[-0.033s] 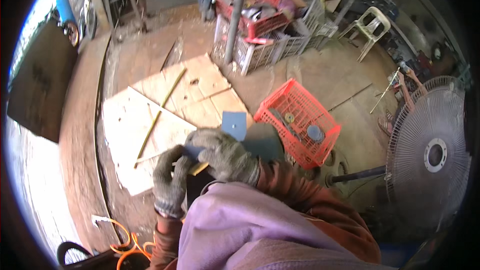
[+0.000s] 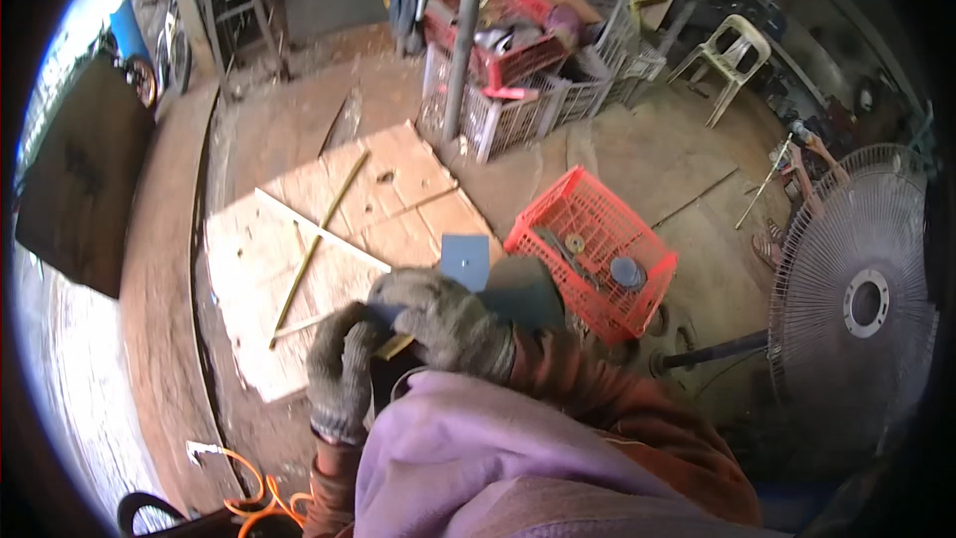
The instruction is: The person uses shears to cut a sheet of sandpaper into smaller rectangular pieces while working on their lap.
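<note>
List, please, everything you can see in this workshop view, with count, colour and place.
Flat square plate: one, grey-blue, just beyond the hands.
Crate: one, red, on the floor at right, small parts inside.
Stacked crates: several, red and pale, by a post at top.
Long sticks: two, yellowish and pale, crossed on the floor boards.
Fan: one, grey, far right.
Plastic chair: one, cream, upper right.
Cable: orange, bottom left.
Left hand: grey glove, gripping a small piece.
Right hand: grey glove, on that piece.

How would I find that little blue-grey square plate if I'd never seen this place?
Start at the big standing fan on the right and go left to the red plastic crate on the floor. Just left of that crate, above the gloved right hand, lies the small square plate: flat and blue-grey with a centre hole, unlike the pale boards beside it.
</note>
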`<action>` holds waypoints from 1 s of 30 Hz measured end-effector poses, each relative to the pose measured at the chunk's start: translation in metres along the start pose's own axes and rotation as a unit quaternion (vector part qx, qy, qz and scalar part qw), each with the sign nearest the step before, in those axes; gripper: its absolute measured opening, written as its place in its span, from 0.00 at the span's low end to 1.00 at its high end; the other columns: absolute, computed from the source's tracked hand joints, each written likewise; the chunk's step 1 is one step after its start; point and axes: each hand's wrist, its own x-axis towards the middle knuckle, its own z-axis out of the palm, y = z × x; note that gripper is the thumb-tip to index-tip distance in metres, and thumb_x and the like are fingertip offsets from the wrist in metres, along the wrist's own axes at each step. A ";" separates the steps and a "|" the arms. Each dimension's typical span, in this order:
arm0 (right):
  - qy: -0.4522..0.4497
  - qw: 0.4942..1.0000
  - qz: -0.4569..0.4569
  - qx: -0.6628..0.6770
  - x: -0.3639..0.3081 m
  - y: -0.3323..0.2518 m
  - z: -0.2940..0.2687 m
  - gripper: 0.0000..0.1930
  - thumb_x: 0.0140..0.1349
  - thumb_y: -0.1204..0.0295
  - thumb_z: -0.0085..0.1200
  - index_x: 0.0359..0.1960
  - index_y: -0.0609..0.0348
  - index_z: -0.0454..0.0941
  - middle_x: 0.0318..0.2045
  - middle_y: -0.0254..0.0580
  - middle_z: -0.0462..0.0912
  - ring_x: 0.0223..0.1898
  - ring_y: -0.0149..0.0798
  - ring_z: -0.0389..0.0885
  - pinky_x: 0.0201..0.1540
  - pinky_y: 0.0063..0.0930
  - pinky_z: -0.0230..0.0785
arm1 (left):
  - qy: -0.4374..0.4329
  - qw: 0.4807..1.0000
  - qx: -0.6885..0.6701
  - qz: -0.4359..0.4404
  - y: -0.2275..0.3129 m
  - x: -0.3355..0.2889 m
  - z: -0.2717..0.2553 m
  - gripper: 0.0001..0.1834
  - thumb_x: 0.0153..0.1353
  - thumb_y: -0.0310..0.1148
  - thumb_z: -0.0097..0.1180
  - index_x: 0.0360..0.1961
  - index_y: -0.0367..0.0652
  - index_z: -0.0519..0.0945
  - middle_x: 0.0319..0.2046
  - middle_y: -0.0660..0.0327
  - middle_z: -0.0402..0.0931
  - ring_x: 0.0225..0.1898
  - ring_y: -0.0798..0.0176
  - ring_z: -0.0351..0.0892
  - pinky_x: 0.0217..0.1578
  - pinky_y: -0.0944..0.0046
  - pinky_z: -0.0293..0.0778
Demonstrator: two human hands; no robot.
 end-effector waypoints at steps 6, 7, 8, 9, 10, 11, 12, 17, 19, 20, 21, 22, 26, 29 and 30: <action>0.002 1.000 -0.003 0.029 -0.007 -0.011 -0.018 0.17 0.63 0.74 0.56 0.54 0.60 0.81 0.59 0.54 0.79 0.64 0.59 0.76 0.69 0.51 0.67 | 0.024 0.998 0.032 0.043 0.013 -0.020 0.014 0.22 0.77 0.33 0.50 0.65 0.29 0.76 0.53 0.49 0.84 0.54 0.56 0.83 0.58 0.58 0.78; 0.011 1.000 -0.009 0.027 -0.005 -0.013 -0.019 0.17 0.63 0.75 0.56 0.54 0.60 0.81 0.59 0.54 0.79 0.64 0.59 0.76 0.69 0.52 0.67 | 0.039 0.998 0.022 0.041 0.016 -0.021 0.018 0.23 0.78 0.33 0.50 0.66 0.29 0.75 0.53 0.49 0.84 0.54 0.56 0.82 0.58 0.58 0.77; 0.016 0.999 -0.012 0.028 -0.006 -0.016 -0.019 0.17 0.63 0.75 0.56 0.53 0.60 0.81 0.59 0.54 0.79 0.64 0.60 0.76 0.69 0.52 0.67 | 0.056 0.998 0.013 0.035 0.018 -0.025 0.020 0.24 0.78 0.34 0.50 0.68 0.29 0.74 0.53 0.49 0.83 0.55 0.56 0.82 0.58 0.58 0.77; 0.021 0.999 -0.017 0.030 -0.006 -0.018 -0.019 0.16 0.62 0.75 0.56 0.53 0.59 0.80 0.59 0.54 0.79 0.63 0.60 0.76 0.69 0.53 0.67 | 0.048 0.999 -0.016 0.021 0.019 -0.028 0.020 0.27 0.77 0.34 0.52 0.71 0.29 0.71 0.56 0.48 0.82 0.56 0.56 0.81 0.60 0.58 0.76; 0.025 0.999 -0.023 0.031 -0.006 -0.018 -0.020 0.16 0.62 0.75 0.56 0.52 0.59 0.80 0.60 0.54 0.79 0.63 0.60 0.76 0.69 0.53 0.67 | 0.045 0.999 -0.012 0.014 0.019 -0.029 0.019 0.27 0.77 0.34 0.52 0.71 0.29 0.71 0.57 0.48 0.82 0.57 0.56 0.81 0.60 0.58 0.76; 0.028 0.999 -0.028 0.034 -0.006 -0.019 -0.020 0.16 0.62 0.74 0.57 0.52 0.59 0.80 0.60 0.54 0.79 0.63 0.60 0.77 0.69 0.54 0.67 | 0.043 0.999 -0.007 0.006 0.020 -0.030 0.018 0.27 0.77 0.34 0.53 0.71 0.29 0.71 0.57 0.47 0.82 0.57 0.56 0.81 0.60 0.58 0.76; 0.036 0.998 -0.022 0.043 -0.005 -0.020 -0.018 0.15 0.61 0.74 0.57 0.51 0.58 0.80 0.60 0.54 0.79 0.63 0.60 0.77 0.68 0.54 0.68 | 0.042 0.999 -0.002 -0.002 0.020 -0.032 0.017 0.27 0.77 0.34 0.54 0.70 0.29 0.71 0.58 0.47 0.81 0.57 0.56 0.81 0.61 0.58 0.76; 0.051 0.997 -0.004 0.058 0.000 -0.030 -0.025 0.14 0.58 0.73 0.60 0.47 0.58 0.79 0.59 0.55 0.79 0.62 0.60 0.77 0.67 0.55 0.68 | 0.039 0.999 0.035 -0.004 0.006 -0.030 0.010 0.24 0.76 0.33 0.55 0.67 0.29 0.75 0.58 0.46 0.82 0.58 0.53 0.82 0.61 0.58 0.76; 0.046 0.998 -0.011 0.048 0.000 -0.030 -0.027 0.14 0.58 0.72 0.61 0.46 0.58 0.79 0.58 0.55 0.79 0.62 0.61 0.78 0.67 0.55 0.69 | 0.029 0.998 0.049 0.006 0.011 -0.030 0.010 0.23 0.78 0.34 0.52 0.67 0.30 0.76 0.58 0.48 0.82 0.57 0.55 0.82 0.60 0.58 0.76; 0.044 0.998 -0.014 0.043 0.000 -0.029 -0.028 0.14 0.58 0.72 0.62 0.46 0.58 0.79 0.57 0.55 0.79 0.61 0.61 0.78 0.67 0.55 0.69 | 0.018 0.998 0.054 0.011 0.015 -0.030 0.010 0.22 0.77 0.34 0.52 0.66 0.31 0.77 0.58 0.48 0.82 0.57 0.55 0.82 0.60 0.59 0.76; 0.042 0.998 -0.016 0.039 -0.001 -0.028 -0.028 0.15 0.58 0.71 0.61 0.47 0.59 0.80 0.57 0.55 0.79 0.61 0.60 0.77 0.67 0.54 0.68 | 0.007 0.998 0.060 0.017 0.020 -0.030 0.009 0.22 0.77 0.34 0.52 0.65 0.31 0.77 0.57 0.48 0.83 0.57 0.56 0.82 0.60 0.59 0.76; 0.039 0.998 -0.019 0.034 -0.001 -0.025 -0.027 0.16 0.58 0.70 0.60 0.48 0.60 0.81 0.56 0.55 0.80 0.62 0.60 0.76 0.68 0.54 0.67 | -0.003 0.998 0.064 0.022 0.024 -0.028 0.009 0.22 0.77 0.34 0.53 0.65 0.32 0.78 0.57 0.48 0.83 0.57 0.56 0.82 0.60 0.59 0.76; 0.035 0.998 -0.032 0.027 -0.004 -0.025 -0.022 0.15 0.58 0.70 0.59 0.46 0.62 0.82 0.54 0.55 0.80 0.61 0.59 0.76 0.68 0.54 0.66 | 0.005 1.000 0.010 0.028 0.028 -0.034 0.012 0.22 0.73 0.33 0.59 0.64 0.34 0.77 0.56 0.51 0.82 0.56 0.55 0.82 0.58 0.58 0.77; 0.066 0.997 -0.040 0.007 -0.004 -0.016 -0.015 0.21 0.53 0.79 0.66 0.49 0.56 0.74 0.56 0.54 0.80 0.59 0.61 0.80 0.64 0.54 0.73 | 0.010 1.000 -0.015 0.013 0.016 -0.028 0.012 0.24 0.71 0.33 0.60 0.65 0.35 0.77 0.58 0.52 0.81 0.58 0.56 0.80 0.57 0.58 0.77; 0.062 0.997 -0.036 0.011 -0.003 -0.016 -0.014 0.22 0.52 0.80 0.66 0.48 0.56 0.74 0.55 0.54 0.80 0.58 0.61 0.81 0.63 0.54 0.74 | 0.009 1.000 0.011 0.027 0.015 -0.026 0.009 0.24 0.70 0.33 0.61 0.65 0.35 0.77 0.59 0.52 0.80 0.59 0.56 0.80 0.58 0.58 0.77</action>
